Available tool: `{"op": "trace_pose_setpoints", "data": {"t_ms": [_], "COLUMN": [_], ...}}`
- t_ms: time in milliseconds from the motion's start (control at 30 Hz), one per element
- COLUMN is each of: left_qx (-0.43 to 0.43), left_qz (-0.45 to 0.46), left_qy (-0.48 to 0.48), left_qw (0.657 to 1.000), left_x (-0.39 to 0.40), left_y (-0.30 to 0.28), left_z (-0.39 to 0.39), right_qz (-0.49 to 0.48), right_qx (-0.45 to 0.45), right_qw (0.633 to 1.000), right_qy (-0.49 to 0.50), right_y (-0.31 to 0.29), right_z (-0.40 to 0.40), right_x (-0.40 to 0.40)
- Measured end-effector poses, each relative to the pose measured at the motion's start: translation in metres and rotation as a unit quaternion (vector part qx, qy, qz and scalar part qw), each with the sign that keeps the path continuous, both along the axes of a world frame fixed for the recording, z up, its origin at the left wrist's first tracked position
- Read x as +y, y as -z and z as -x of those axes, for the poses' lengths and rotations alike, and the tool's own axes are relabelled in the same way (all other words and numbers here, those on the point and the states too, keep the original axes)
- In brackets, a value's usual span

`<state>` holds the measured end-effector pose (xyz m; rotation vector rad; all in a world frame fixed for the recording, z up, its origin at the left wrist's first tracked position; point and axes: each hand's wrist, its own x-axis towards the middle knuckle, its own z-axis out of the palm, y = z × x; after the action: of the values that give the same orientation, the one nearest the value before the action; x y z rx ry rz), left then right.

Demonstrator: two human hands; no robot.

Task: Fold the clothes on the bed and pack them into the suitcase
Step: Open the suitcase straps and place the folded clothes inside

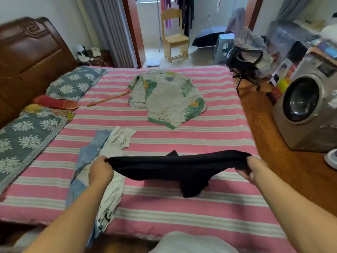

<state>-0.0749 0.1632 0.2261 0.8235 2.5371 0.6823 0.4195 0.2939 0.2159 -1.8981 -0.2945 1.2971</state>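
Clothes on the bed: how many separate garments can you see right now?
4. A black garment stretched between both hands, a light blue denim piece and a white printed garment overlapping at near left, a leaf-print garment mid-bed. More may lie hidden underneath.

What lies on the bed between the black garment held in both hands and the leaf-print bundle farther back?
In the head view, only bare striped bedsheet lies between the black garment and the leaf-print bundle.

Black garment (175, 168): matt, soft cloth. Bed cover (182, 207): woven striped cloth, slightly coarse. Headboard (31, 52): glossy dark wood. Floor (273, 143): polished wood. Washer (306, 110): brushed metal-look casing, glossy door. Chair (174, 39): pale, matt wood.
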Motion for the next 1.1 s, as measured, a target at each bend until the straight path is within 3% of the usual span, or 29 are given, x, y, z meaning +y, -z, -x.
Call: {"op": "trace_pose_setpoints", "data": {"t_ms": [100, 200, 267, 367, 433, 533, 667, 767, 800, 933, 1100], "left_qx": [-0.001, -0.129, -0.235, -0.278, -0.343, -0.342, -0.306, -0.299, -0.297, -0.333, -0.479], "left_qz": [0.093, 0.092, 0.040, 0.019, -0.013, -0.023, 0.052, 0.153, 0.175, 0.215, 0.099], "left_qy": [0.017, -0.094, -0.188, -0.234, -0.289, -0.346, -0.302, -0.204, -0.210, -0.275, -0.376], "left_qw": [0.996, 0.983, 0.953, 0.932, 0.894, 0.873, 0.901, 0.920, 0.915, 0.876, 0.787], "left_x": [-0.045, -0.078, -0.095, -0.116, -0.126, -0.143, -0.156, -0.159, -0.161, -0.158, -0.126], "left_y": [0.051, 0.090, 0.106, 0.114, 0.120, 0.134, 0.144, 0.136, 0.140, 0.140, 0.118], "left_z": [-0.008, -0.011, -0.015, -0.024, -0.031, -0.031, -0.022, -0.026, -0.025, -0.025, -0.009], "right_qz": [0.050, 0.047, 0.058, 0.096, 0.126, 0.137, 0.219, 0.357, 0.388, 0.421, 0.365], "right_qx": [-0.131, -0.154, -0.119, -0.047, -0.017, 0.086, 0.102, 0.088, 0.080, 0.112, 0.117], "right_qw": [0.983, 0.968, 0.970, 0.979, 0.980, 0.985, 0.970, 0.930, 0.917, 0.897, 0.922], "right_qy": [-0.117, -0.195, -0.203, -0.173, -0.153, -0.061, 0.003, -0.027, -0.045, -0.071, -0.050], "right_y": [0.039, 0.074, 0.084, 0.085, 0.083, 0.078, 0.089, 0.105, 0.110, 0.094, 0.066], "right_z": [-0.006, -0.029, -0.046, -0.056, -0.055, -0.046, -0.040, -0.047, -0.052, -0.043, -0.018], "right_x": [-0.044, -0.085, -0.112, -0.149, -0.171, -0.199, -0.212, -0.221, -0.223, -0.217, -0.192]}}
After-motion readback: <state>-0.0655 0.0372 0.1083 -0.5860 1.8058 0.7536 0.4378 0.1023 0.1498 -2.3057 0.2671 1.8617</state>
